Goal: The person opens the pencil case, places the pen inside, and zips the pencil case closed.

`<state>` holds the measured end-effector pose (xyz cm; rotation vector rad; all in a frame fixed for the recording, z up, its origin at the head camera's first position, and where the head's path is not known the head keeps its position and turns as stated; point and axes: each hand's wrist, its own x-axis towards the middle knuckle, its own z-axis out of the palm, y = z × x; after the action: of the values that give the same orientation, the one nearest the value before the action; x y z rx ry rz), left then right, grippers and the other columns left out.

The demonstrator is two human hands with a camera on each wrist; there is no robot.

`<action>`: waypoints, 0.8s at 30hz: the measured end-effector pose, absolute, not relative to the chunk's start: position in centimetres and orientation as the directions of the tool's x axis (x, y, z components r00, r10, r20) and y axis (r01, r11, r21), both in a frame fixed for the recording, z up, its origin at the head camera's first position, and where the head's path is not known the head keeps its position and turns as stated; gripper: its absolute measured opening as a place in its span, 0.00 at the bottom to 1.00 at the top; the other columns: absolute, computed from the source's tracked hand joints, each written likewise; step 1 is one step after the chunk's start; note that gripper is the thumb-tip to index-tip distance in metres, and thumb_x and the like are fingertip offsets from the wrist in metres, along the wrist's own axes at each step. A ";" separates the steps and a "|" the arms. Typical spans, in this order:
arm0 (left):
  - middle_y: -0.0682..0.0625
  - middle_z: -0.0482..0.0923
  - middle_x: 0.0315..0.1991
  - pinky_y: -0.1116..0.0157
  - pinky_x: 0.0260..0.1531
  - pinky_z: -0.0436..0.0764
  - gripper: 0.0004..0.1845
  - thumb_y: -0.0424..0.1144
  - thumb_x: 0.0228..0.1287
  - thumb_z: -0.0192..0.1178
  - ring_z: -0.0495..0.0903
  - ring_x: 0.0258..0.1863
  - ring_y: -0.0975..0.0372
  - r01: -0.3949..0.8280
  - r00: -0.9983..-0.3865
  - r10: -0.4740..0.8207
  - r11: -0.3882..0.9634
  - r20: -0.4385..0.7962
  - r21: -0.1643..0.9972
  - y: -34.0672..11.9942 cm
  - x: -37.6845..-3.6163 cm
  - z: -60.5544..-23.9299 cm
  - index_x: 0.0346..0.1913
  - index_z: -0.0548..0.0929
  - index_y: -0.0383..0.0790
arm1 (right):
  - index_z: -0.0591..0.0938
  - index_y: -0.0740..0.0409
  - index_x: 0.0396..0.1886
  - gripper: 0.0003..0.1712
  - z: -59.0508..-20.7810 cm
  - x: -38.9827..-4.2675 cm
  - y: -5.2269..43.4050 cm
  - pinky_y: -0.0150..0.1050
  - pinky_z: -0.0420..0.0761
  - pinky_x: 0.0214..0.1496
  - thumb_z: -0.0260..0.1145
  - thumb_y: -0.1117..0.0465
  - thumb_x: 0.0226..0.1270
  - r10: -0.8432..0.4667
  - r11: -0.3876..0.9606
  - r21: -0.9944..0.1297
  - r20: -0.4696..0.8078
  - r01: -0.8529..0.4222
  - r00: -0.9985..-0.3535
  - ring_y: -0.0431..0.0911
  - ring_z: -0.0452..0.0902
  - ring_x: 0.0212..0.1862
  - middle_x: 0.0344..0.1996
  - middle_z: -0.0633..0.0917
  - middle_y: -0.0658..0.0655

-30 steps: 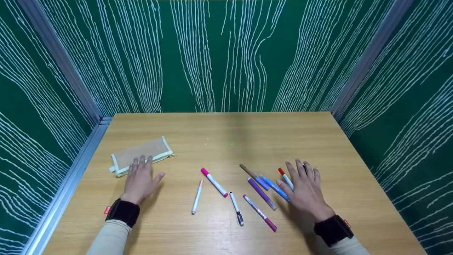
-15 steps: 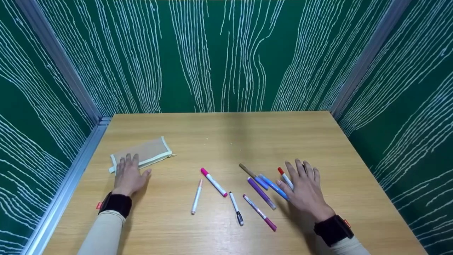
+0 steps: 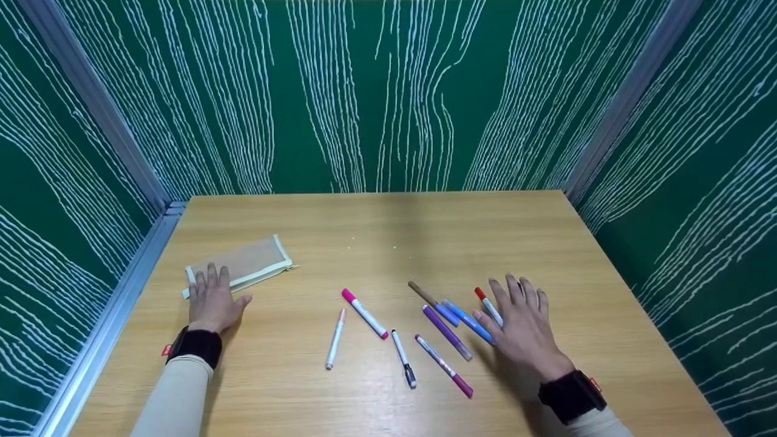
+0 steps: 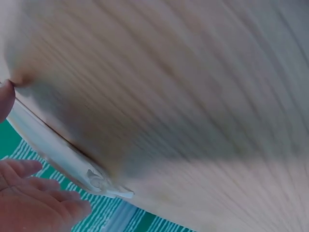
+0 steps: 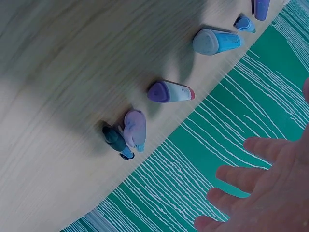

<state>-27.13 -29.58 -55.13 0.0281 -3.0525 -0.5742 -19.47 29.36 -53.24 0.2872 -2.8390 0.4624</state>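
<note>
Head, pouch: pouch (image 3: 252, 261) is sheer beige with pale green trim, flat on the left of the table (image 3: 273, 376); long axis slants near left to far right, zip pull at the right end of the near long edge.
Head, left hand: left hand (image 3: 213, 303) released, fingers extended over the pouch's near left part; contact cannot be told.
Head, right hand: right hand (image 3: 527, 325) released, fingers spread by the red marker (image 3: 490, 308); contact cannot be told.
Head, markers: red one white-barrelled, red cap pointing far left. Blue marker (image 3: 470, 321) and purple marker (image 3: 447, 332) just left of it, both slanting far left to near right. Pink marker (image 3: 364, 312) mid-table, white barrel, similar slant.
Left wrist, pouch: pale trim seen low, near edge-on; fingers loose.
Right wrist, markers: foreshortened, blunt ends toward the camera; fingers apart.
</note>
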 end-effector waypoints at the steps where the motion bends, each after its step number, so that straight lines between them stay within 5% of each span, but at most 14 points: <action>1: 0.21 0.39 0.77 0.33 0.72 0.37 0.48 0.49 0.70 0.63 0.38 0.75 0.26 -0.010 -0.999 -0.021 0.933 0.028 0.360 -29.7 -27.1 -55.2 0.76 0.52 0.20 | 0.66 0.60 0.77 0.44 -53.2 -19.5 29.4 0.72 0.40 0.73 0.60 0.36 0.74 -0.153 0.930 -0.285 0.273 -0.232 -0.950 0.70 0.46 0.77 0.76 0.59 0.72; 10: 0.20 0.56 0.72 0.32 0.71 0.45 0.39 0.50 0.74 0.59 0.51 0.72 0.27 0.008 -0.998 -0.009 0.953 0.055 0.302 -29.6 -26.5 -55.5 0.74 0.62 0.23 | 0.66 0.60 0.77 0.44 -53.2 -19.6 29.4 0.72 0.41 0.73 0.60 0.36 0.74 -0.163 0.927 -0.284 0.280 -0.243 -0.946 0.70 0.47 0.77 0.76 0.61 0.73; 17: 0.21 0.71 0.59 0.36 0.67 0.57 0.31 0.43 0.70 0.65 0.66 0.60 0.27 0.077 -0.982 0.025 0.956 0.185 0.282 -29.2 -25.9 -55.3 0.64 0.73 0.21 | 0.66 0.60 0.77 0.44 -53.2 -19.6 29.4 0.72 0.40 0.73 0.60 0.36 0.74 -0.162 0.921 -0.299 0.282 -0.248 -0.945 0.70 0.47 0.77 0.75 0.61 0.74; 24: 0.22 0.72 0.57 0.35 0.67 0.61 0.22 0.38 0.69 0.65 0.67 0.62 0.29 0.111 -0.977 0.050 0.950 0.208 0.293 -29.0 -25.9 -55.1 0.56 0.79 0.22 | 0.66 0.59 0.78 0.45 -53.2 -19.6 29.3 0.71 0.40 0.74 0.59 0.35 0.74 -0.159 0.925 -0.295 0.275 -0.240 -0.948 0.70 0.46 0.77 0.76 0.60 0.74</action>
<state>-25.92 -29.02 -55.11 -0.1217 -2.9050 -0.4538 -19.60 29.27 -53.22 0.2990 -2.8369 0.4800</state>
